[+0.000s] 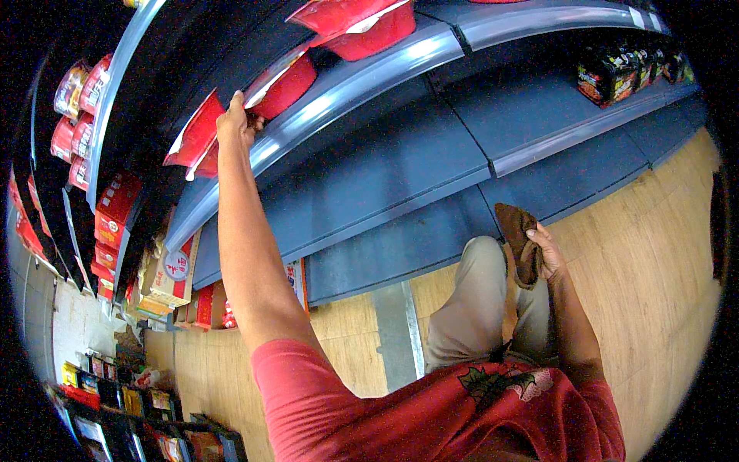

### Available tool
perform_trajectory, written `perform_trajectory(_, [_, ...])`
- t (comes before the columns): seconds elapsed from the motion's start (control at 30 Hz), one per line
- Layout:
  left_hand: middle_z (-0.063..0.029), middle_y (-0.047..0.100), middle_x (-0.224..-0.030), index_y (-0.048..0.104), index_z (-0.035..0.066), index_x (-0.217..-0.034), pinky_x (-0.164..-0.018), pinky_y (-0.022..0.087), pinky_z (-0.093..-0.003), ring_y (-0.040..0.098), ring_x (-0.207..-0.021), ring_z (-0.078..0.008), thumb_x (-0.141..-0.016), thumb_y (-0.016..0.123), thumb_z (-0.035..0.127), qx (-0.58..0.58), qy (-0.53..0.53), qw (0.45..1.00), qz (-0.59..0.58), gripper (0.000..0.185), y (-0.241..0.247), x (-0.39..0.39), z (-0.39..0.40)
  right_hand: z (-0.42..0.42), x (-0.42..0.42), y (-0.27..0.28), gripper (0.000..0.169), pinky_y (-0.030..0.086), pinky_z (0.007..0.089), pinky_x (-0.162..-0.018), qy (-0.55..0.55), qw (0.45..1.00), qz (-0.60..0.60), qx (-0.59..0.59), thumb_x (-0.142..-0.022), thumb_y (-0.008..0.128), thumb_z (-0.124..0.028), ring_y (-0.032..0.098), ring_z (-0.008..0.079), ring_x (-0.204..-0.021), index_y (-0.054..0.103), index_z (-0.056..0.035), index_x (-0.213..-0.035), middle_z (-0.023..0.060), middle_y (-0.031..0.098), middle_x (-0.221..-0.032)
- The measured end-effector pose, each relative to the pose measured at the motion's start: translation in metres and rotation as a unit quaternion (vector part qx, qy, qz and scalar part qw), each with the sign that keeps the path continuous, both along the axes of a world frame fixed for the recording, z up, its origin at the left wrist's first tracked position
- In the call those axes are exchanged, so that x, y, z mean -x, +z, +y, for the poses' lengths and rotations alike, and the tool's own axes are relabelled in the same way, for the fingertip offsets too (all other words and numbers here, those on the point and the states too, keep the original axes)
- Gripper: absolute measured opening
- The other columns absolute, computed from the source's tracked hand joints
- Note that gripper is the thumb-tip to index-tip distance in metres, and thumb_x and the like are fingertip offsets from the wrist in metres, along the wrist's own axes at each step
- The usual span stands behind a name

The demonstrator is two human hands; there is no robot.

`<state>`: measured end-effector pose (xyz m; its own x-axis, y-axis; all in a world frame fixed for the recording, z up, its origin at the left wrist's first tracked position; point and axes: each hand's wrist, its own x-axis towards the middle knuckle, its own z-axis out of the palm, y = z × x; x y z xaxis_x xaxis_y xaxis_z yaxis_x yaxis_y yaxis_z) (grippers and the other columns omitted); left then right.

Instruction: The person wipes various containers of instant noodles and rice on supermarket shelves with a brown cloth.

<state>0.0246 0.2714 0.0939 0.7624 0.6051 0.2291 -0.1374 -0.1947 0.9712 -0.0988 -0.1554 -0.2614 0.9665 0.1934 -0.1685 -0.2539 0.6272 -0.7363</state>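
My left hand (238, 120) reaches up to a dark shelf and grips the near end of a red bowl-shaped tub (287, 86), thumb at its rim and fingers low on its side. Another red tub (199, 130) leans just left of my wrist, partly behind it. Farther right on the same shelf is a larger red tub (375, 32), cut off by the top of the picture. Low over my knee, my right hand (548, 254) holds a bunched brown cloth (519, 239).
Grey shelf boards (369, 167) step down below the tubs' clear front strip (323, 107). Black noodle packs (612, 78) stand far right. Cup noodles (81, 115) and red boxes (115, 213) fill shelving at left. Cartons (173, 271) sit by the wood-look floor (635, 277).
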Motion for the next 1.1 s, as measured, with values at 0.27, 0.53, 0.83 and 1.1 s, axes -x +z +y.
perform_trajectory(0.27, [-0.0226, 0.049, -0.081, 0.049, -0.01, -0.091, -0.055, 0.045, -0.0408, 0.053, -0.068, -0.0338, -0.073, 0.056, 0.043, -0.293, 0.181, 0.938, 0.02, 0.057, 0.0, 0.012, 0.009, 0.005, 0.0, 0.003, 0.04, 0.047, 0.0271, -0.064, 0.001, 1.0, -0.011, 0.008, -0.072, 0.058, -0.017, 0.056, 0.0148, -0.075, 0.046, -0.0051, -0.109, 0.0039, 0.056, -0.091])
perform_trajectory(0.53, [-0.0192, 0.055, -0.08, 0.058, -0.005, -0.08, -0.06, 0.045, -0.0362, 0.055, -0.062, -0.0292, -0.073, 0.05, 0.029, -0.395, 0.071, 0.902, -0.161, 0.036, 0.017, 0.031, -0.102, -0.001, 0.001, 0.004, 0.037, 0.048, 0.0265, -0.063, 0.021, 0.999, -0.019, -0.017, -0.074, 0.056, -0.016, 0.056, 0.0151, -0.077, 0.047, -0.0049, -0.108, 0.0048, 0.058, -0.092])
perform_trajectory(0.83, [-0.0168, 0.042, -0.092, 0.041, -0.001, -0.1, -0.049, 0.048, -0.0353, 0.05, -0.073, -0.0293, -0.078, 0.05, 0.03, 0.043, -0.133, 0.989, -0.052, 0.04, 0.052, -0.019, -0.14, 0.004, 0.002, 0.005, 0.042, 0.044, 0.0291, -0.075, 0.027, 0.998, 0.003, -0.057, -0.074, 0.057, -0.013, 0.055, 0.0167, -0.084, 0.045, -0.004, -0.113, 0.0055, 0.056, -0.098])
perform_trajectory(1.1, [-0.0139, 0.042, -0.095, 0.043, -0.001, -0.099, -0.057, 0.052, -0.0421, 0.047, -0.085, -0.0283, -0.08, 0.043, 0.009, 0.059, -0.166, 0.982, -0.065, 0.022, 0.055, -0.038, -0.135, 0.0, 0.006, 0.014, 0.044, 0.043, 0.0296, -0.078, 0.013, 0.999, -0.006, -0.033, -0.074, 0.056, -0.013, 0.054, 0.018, -0.088, 0.042, -0.0027, -0.115, 0.0072, 0.054, -0.102])
